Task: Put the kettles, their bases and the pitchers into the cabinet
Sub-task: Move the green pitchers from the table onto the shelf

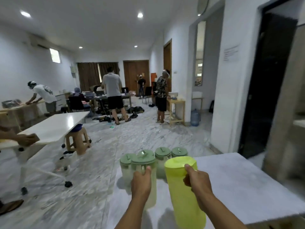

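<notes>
My left hand (141, 182) grips the handle of a clear pitcher with a pale green lid (143, 158), held above the white table (239, 187). In my right hand (197, 180) is the handle of a bright yellow-green pitcher (179, 195) with no lid, also lifted. Behind them three more green-lidded pitchers stand in a row at the table's far edge: one on the left (126, 162), one in the middle (162, 153) and one on the right (179, 152). No kettle, base or cabinet shows in this view.
A marble floor (132, 134) stretches ahead. A white wheeled table (54, 128) and a tan plastic stool (77, 139) stand at left, where another person's hand (24, 139) holds a brown block. Several people work farther back. A dark doorway (267, 83) opens at right.
</notes>
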{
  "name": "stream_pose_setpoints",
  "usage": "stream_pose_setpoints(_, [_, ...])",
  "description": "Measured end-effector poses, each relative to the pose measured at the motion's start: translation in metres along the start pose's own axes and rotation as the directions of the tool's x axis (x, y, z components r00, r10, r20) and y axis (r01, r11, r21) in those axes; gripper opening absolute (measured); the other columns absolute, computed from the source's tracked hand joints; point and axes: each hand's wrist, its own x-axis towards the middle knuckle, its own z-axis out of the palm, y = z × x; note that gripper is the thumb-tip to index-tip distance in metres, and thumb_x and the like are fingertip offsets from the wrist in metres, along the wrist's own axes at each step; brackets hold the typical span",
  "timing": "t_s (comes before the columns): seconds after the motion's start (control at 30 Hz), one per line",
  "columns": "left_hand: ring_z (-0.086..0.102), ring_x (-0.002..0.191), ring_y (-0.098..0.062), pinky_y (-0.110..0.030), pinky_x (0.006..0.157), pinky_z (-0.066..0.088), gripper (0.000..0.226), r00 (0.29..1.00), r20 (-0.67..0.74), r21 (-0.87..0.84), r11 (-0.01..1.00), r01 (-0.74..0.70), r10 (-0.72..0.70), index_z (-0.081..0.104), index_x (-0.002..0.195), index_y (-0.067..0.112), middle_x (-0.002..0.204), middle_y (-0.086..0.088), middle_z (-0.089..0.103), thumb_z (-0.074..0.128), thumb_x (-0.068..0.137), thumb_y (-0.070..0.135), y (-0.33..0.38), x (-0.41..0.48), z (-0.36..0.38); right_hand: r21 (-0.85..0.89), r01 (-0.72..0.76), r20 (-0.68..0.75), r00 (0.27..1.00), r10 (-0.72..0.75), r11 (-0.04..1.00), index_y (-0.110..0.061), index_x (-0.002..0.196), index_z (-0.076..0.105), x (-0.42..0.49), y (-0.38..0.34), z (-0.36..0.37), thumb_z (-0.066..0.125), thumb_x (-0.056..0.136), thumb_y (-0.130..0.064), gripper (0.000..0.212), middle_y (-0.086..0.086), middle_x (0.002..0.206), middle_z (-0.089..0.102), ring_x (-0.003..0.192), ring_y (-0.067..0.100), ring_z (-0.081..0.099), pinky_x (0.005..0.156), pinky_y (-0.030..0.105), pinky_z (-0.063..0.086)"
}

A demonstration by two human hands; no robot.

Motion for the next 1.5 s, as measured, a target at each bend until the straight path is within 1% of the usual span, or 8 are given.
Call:
stream_pose_setpoints(0.2, [0.062,0.104,-0.039,-0.045,0.092,0.050,0.059,0.913,0.295,-0.119,0.958,-0.259,0.283,0.062,0.115,0.003,0.114,-0.021,0.066,0.042,0.090,0.053,0.115,-0.096,0.101,0.105,0.122,-0.454,0.889,-0.061,0.987,-0.003,0.087,0.071,-0.019,-0.072,-0.166,0.059,0.078,-0.056,0.055,0.019,0.085,0.073,0.081,0.039,0.069,0.076,0.044,0.055])
stream_pose_setpoints(0.37, [0.064,0.097,-0.039,-0.048,0.089,0.053,0.049,0.719,0.498,-0.298,0.874,-0.383,0.485,0.064,0.107,0.010,0.105,-0.020,0.068,0.039,0.094,0.050,0.198,-0.221,0.198,0.027,0.244,-0.806,0.579,-0.123,0.969,0.004,0.119,0.064,-0.065,-0.132,-0.328,0.058,0.091,-0.042,0.055,0.021,0.119,0.067,0.114,0.043,0.061,0.096,0.043,0.048])
stream_pose_setpoints(0.67, [0.058,0.099,-0.032,-0.029,0.075,0.035,0.053,0.343,0.652,-0.503,0.725,-0.472,0.676,0.064,0.113,0.000,0.113,-0.019,0.064,0.040,0.098,0.044,0.306,-0.452,0.362,-0.177,0.220,-0.973,0.107,-0.204,0.959,0.000,0.113,0.066,-0.121,-0.184,-0.588,0.048,0.089,-0.047,0.056,0.020,0.118,0.069,0.105,0.041,0.065,0.090,0.044,0.053])
stream_pose_setpoints(0.8, [0.057,0.086,-0.030,-0.028,0.064,0.034,0.046,0.267,0.722,-0.534,0.759,-0.373,0.639,0.067,0.101,0.002,0.093,-0.015,0.064,0.043,0.098,0.041,0.331,-0.528,0.430,-0.228,0.199,-0.969,0.050,-0.242,0.953,0.000,0.103,0.069,-0.121,-0.187,-0.674,0.050,0.089,-0.045,0.051,0.020,0.109,0.071,0.096,0.040,0.066,0.081,0.043,0.052])
stream_pose_setpoints(0.93, [0.057,0.099,-0.033,-0.031,0.076,0.037,0.052,0.356,0.725,-0.468,0.802,-0.372,0.589,0.063,0.114,0.000,0.121,-0.021,0.058,0.043,0.096,0.045,0.357,-0.562,0.495,-0.201,0.227,-0.972,0.074,-0.223,0.953,-0.003,0.093,0.070,-0.091,-0.177,-0.739,0.053,0.084,-0.048,0.048,0.010,0.085,0.068,0.069,0.029,0.059,0.060,0.034,0.042])
stream_pose_setpoints(1.2, [0.057,0.103,-0.036,-0.044,0.093,0.047,0.057,0.493,0.721,-0.315,0.864,-0.392,0.487,0.055,0.119,-0.002,0.129,-0.019,0.039,0.043,0.095,0.048,0.372,-0.548,0.635,-0.118,0.263,-0.963,0.204,-0.175,0.957,-0.005,0.102,0.072,0.030,-0.157,-0.813,0.059,0.081,-0.053,0.054,0.013,0.096,0.072,0.083,0.034,0.066,0.067,0.033,0.044])
stream_pose_setpoints(1.37, [0.052,0.082,-0.020,-0.034,0.075,0.042,0.037,0.405,0.786,-0.271,0.849,-0.453,0.467,0.061,0.097,0.002,0.116,-0.015,0.057,0.040,0.100,0.032,0.376,-0.544,0.717,-0.102,0.245,-0.963,0.219,-0.158,0.964,-0.002,0.098,0.071,0.114,-0.152,-0.854,0.055,0.071,-0.059,0.065,0.019,0.093,0.074,0.083,0.039,0.070,0.073,0.045,0.055])
stream_pose_setpoints(1.5, [0.035,0.131,-0.037,-0.040,0.104,0.033,0.047,0.494,0.792,-0.118,0.884,-0.453,0.359,0.049,0.130,-0.001,0.150,-0.025,0.027,0.035,0.101,0.033,0.389,-0.538,0.767,-0.062,0.302,-0.953,0.266,-0.146,0.951,-0.003,0.087,0.070,0.162,-0.148,-0.895,0.059,0.078,-0.061,0.059,0.016,0.078,0.068,0.067,0.031,0.060,0.067,0.047,0.051])
